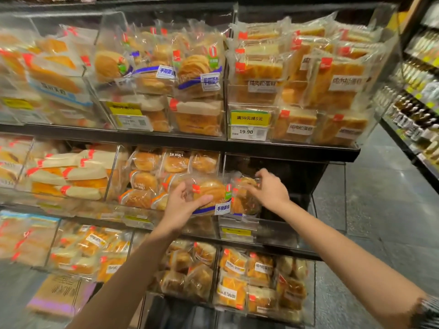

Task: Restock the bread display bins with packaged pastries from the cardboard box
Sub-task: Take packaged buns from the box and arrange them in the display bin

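My left hand (pixel 184 201) grips a clear-wrapped round pastry pack (pixel 211 191) with a blue band and a white label, held in front of the middle shelf. My right hand (pixel 269 188) pinches the top of a second pastry pack (pixel 245 200) standing just inside the dark, mostly bare bin (pixel 282 176) at the right of the middle shelf. The cardboard box (pixel 57 295) lies on the floor at the lower left, blurred.
Clear acrylic bins on three shelf levels hold many wrapped breads and cakes. A yellow price tag (pixel 250 125) reading 19.90 hangs on the top shelf. A second shelving unit with bottles (pixel 418 91) lines the right side, across a grey tiled aisle (pixel 380 198).
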Demonstrator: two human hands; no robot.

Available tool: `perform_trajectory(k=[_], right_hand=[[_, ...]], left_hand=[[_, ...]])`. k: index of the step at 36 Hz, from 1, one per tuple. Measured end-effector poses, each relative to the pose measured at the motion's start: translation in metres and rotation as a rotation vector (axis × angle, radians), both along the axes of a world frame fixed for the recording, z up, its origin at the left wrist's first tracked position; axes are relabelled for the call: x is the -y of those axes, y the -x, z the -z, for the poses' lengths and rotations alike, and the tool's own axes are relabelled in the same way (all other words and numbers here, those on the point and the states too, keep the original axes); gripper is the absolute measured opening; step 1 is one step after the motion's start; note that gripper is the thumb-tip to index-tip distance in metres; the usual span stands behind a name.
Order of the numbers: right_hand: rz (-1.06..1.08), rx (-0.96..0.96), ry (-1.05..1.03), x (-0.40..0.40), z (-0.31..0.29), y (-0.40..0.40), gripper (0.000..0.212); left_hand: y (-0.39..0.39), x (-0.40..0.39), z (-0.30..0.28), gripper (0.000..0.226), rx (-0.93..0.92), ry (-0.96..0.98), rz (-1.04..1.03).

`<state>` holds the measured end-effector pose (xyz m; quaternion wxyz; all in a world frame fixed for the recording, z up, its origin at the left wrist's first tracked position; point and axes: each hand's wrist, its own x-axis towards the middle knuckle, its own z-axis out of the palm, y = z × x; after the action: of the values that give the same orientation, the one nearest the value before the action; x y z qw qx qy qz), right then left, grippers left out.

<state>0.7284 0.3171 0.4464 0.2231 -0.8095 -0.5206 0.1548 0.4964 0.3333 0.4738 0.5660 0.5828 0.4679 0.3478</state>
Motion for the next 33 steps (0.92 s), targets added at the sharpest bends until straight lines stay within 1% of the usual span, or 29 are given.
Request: perform_trajectory(k=[1, 2, 3, 4, 5, 6, 10, 11, 12, 14, 15, 16, 18, 20, 21, 23, 26, 29, 32, 33], right_hand=[[-0.049, -0.18, -0.091, 0.006, -0.014, 0.002, 0.044], [-0.117, -0.392, -0.132, 0.012, -0.026, 0.004, 0.037], [-0.211, -0.588, -0.124, 0.018, -0.039, 0.007, 0.034], [-0.305, -0.715, -0.097, 0.025, -0.048, 0.009, 0.036], [-0.377, -0.757, -0.074, 0.03, -0.054, 0.009, 0.038], [-0.413, -0.743, -0.075, 0.035, -0.058, 0.008, 0.037], [-0.441, -0.692, -0.116, 0.048, -0.062, -0.006, 0.026], [-0.44, -0.648, -0.111, 0.051, -0.061, -0.008, 0.026], [-0.421, -0.594, -0.116, 0.053, -0.06, -0.01, 0.025], [-0.379, -0.517, -0.153, 0.057, -0.058, -0.016, 0.02], [-0.356, -0.502, -0.161, 0.058, -0.058, -0.02, 0.017], [-0.328, -0.504, -0.16, 0.06, -0.058, -0.024, 0.016], [-0.236, -0.526, -0.135, 0.062, -0.053, -0.035, 0.017], [-0.108, -0.507, -0.103, 0.061, -0.043, -0.044, 0.021], [-0.057, -0.489, -0.07, 0.06, -0.036, -0.047, 0.022], [-0.007, -0.489, 0.038, 0.055, -0.022, -0.047, 0.02], [-0.037, -0.539, 0.233, 0.042, -0.001, -0.038, 0.016], [-0.117, -0.495, 0.339, 0.029, 0.019, -0.025, 0.007], [-0.141, -0.485, 0.43, 0.017, 0.029, -0.014, 0.001], [-0.143, -0.493, 0.459, 0.013, 0.033, -0.012, 0.005]], left_hand=[[-0.002, 0.001, 0.0, 0.057, -0.005, -0.004, 0.024], [-0.005, 0.002, -0.001, 0.054, -0.002, -0.01, 0.048], [-0.008, 0.003, -0.001, 0.048, 0.009, -0.018, 0.073], [-0.011, 0.003, 0.0, 0.041, 0.02, -0.03, 0.091], [-0.015, 0.004, 0.0, 0.038, 0.037, -0.048, 0.1], [-0.019, 0.005, -0.001, 0.038, 0.049, -0.07, 0.1], [-0.036, 0.008, -0.006, 0.038, 0.088, -0.145, 0.086], [-0.039, 0.006, -0.005, 0.039, 0.065, -0.161, 0.103], [-0.041, 0.006, -0.005, 0.042, 0.017, -0.177, 0.138], [-0.045, 0.005, -0.006, 0.059, -0.043, -0.185, 0.228], [-0.045, 0.004, -0.006, 0.068, -0.024, -0.158, 0.267], [-0.044, 0.004, -0.005, 0.072, 0.008, -0.117, 0.285], [-0.039, 0.003, -0.001, 0.064, 0.036, -0.054, 0.275], [-0.033, 0.002, 0.007, 0.066, 0.049, -0.018, 0.233], [-0.03, 0.002, 0.011, 0.069, 0.067, 0.002, 0.208], [-0.029, 0.002, 0.016, 0.065, 0.12, 0.018, 0.169], [-0.032, -0.001, 0.021, 0.054, 0.164, 0.012, 0.128], [-0.03, -0.003, 0.028, 0.037, 0.117, 0.019, 0.086], [-0.026, -0.004, 0.036, 0.032, 0.081, 0.03, 0.05], [-0.024, -0.004, 0.037, 0.032, 0.08, 0.022, 0.05]])
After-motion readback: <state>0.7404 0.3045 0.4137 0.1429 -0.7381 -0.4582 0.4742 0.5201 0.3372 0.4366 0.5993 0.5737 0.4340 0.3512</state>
